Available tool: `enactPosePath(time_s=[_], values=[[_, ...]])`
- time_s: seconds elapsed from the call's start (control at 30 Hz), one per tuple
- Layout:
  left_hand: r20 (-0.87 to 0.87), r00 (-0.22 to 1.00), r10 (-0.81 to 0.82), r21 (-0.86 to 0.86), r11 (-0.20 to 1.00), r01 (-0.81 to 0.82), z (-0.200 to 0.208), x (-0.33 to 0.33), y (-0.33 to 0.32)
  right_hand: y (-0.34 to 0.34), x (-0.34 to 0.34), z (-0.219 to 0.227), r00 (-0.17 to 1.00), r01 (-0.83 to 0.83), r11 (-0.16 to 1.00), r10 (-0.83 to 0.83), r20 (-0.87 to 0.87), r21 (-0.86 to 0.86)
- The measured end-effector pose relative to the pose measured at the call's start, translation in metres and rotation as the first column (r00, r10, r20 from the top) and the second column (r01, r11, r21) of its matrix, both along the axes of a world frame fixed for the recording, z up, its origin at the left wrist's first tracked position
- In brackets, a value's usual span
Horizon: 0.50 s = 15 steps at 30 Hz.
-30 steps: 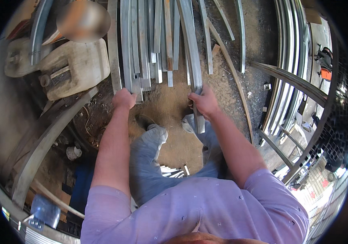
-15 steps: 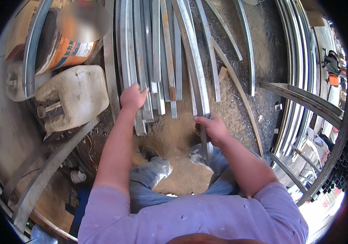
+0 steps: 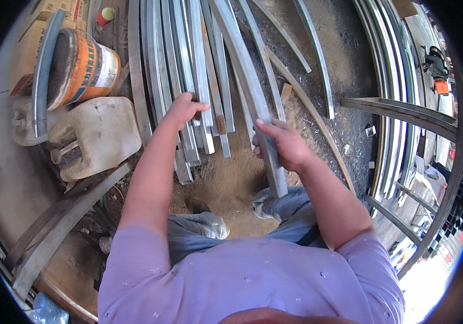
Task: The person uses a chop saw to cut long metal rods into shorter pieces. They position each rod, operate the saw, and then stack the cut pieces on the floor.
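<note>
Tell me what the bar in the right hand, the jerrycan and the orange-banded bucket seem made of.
Bar: probably galvanised steel; silver-grey with a metallic sheen.
Jerrycan: likely moulded plastic, matt and grimy, with rounded corners.
Bucket: plastic or painted metal; its printed orange side leaves that open.

right hand (image 3: 285,143) curled in a grip, left hand (image 3: 181,113) thumb out (its hidden fingers seem bent), forearms (image 3: 153,170) stretched forward

A head-worn fisheye looks down at both hands (image 3: 182,112) (image 3: 286,146).

The left hand (image 3: 182,112) has moved rightward across the metal bars (image 3: 183,59).
</note>
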<state>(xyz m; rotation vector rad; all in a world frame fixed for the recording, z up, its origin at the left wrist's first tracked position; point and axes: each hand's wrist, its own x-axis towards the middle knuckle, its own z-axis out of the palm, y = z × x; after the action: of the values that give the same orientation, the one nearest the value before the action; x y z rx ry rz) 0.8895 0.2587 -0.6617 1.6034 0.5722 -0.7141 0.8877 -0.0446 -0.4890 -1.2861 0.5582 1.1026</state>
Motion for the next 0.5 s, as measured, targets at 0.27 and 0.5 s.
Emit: enactPosePath(time_s=[0.27,0.5], values=[[0.13,0.97,0.206,-0.394,0.909,-0.14,0.213,-0.066,-0.026,0.048,0.021,0.068,0.945,-0.043,0.963,-0.048,0.324,0.266],[0.171,0.876,0.451,-0.583,0.763,-0.279,0.302,-0.077,-0.054,0.086,0.031,0.139,0.862,-0.043,0.962,-0.101,0.497,0.269]])
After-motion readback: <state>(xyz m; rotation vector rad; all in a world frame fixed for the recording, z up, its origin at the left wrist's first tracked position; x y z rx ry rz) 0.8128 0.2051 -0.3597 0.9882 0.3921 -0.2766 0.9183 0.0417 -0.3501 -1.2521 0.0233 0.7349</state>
